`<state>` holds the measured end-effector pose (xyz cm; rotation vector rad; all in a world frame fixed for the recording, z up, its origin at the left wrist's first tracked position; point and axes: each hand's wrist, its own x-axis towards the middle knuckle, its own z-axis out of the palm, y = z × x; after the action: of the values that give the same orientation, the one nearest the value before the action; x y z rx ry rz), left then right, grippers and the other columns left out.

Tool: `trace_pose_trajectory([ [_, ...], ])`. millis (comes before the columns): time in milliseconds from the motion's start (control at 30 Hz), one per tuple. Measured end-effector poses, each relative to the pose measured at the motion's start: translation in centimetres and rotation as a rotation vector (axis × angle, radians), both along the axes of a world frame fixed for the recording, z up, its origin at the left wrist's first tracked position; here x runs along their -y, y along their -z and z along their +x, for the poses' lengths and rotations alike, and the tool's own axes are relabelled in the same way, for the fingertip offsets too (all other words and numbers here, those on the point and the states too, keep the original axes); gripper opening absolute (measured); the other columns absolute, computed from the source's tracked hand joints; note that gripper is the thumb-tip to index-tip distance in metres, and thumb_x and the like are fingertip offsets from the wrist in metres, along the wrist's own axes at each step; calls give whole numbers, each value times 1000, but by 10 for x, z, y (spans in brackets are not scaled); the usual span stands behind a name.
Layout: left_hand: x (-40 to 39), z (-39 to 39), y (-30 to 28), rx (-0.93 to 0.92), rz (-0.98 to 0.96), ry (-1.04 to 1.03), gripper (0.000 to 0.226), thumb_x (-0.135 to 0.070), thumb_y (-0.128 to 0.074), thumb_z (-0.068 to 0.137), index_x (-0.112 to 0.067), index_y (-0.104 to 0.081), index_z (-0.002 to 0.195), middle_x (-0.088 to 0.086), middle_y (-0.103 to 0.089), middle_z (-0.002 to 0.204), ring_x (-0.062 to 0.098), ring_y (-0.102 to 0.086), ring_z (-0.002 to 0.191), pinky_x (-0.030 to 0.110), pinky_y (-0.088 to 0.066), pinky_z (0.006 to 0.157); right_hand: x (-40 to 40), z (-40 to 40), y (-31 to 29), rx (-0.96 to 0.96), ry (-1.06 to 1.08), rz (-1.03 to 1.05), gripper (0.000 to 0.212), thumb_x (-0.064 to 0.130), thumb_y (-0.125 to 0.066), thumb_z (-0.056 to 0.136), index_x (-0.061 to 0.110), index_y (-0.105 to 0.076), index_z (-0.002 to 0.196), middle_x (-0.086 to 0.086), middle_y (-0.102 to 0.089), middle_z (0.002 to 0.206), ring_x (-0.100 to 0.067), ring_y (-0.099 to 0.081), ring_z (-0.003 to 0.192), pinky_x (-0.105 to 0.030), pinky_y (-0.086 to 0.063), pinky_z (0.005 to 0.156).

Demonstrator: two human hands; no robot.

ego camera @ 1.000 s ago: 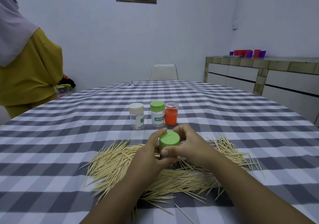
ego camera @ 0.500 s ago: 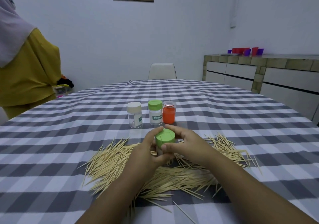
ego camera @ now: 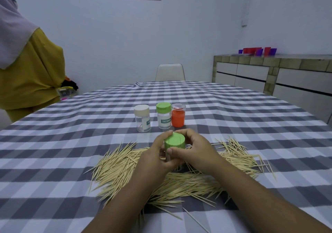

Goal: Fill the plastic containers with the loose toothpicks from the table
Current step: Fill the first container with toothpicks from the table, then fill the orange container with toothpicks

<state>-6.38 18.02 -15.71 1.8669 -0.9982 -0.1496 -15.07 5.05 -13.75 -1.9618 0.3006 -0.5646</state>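
Above the toothpicks (ego camera: 161,175) on the table (ego camera: 53,161), both hands grip a green-capped container (ego camera: 174,141): left hand (ego camera: 156,158) the body, right hand (ego camera: 195,150) the cap. Light, smooth plastic, probably slippery.

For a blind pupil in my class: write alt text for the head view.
Both hands, left hand and right hand, grip a green-lidded container above loose toothpicks on a checked tablecloth; three more containers stand behind.
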Motion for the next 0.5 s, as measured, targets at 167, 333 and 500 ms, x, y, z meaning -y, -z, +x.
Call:
trace_pose_trajectory([
  [167, 0, 0, 3, -7, 14, -25, 76, -31, -82, 72, -62, -36, 124, -16, -65, 103, -7, -62, 92, 17, -52, 79, 3, -2, -3, -60, -65, 84, 58, 23, -82, 73, 28, -55, 123, 6, -64, 109, -9, -61, 103, -26, -55, 83],
  [333, 8, -3, -10, -32, 48, -20, 80, -28, -81, 73, -58, -35, 131, -16, -65, 110, -4, -61, 96, 19, -54, 78, 8, -11, -18, -84, -62, 96, 61, 18, -82, 71, 28, -54, 124, 8, -65, 110, -4, -62, 101, -15, -52, 77],
  [500, 47, -4, -42, 32, 53, -1, 71, -32, -75, 79, -43, -38, 139, -18, -64, 111, -2, -59, 102, 20, -50, 83, 40, -13, -43, -24, 13, 158, 50, 12, -81, 72, 25, -58, 114, 7, -69, 103, -8, -65, 97, -23, -54, 83],
])
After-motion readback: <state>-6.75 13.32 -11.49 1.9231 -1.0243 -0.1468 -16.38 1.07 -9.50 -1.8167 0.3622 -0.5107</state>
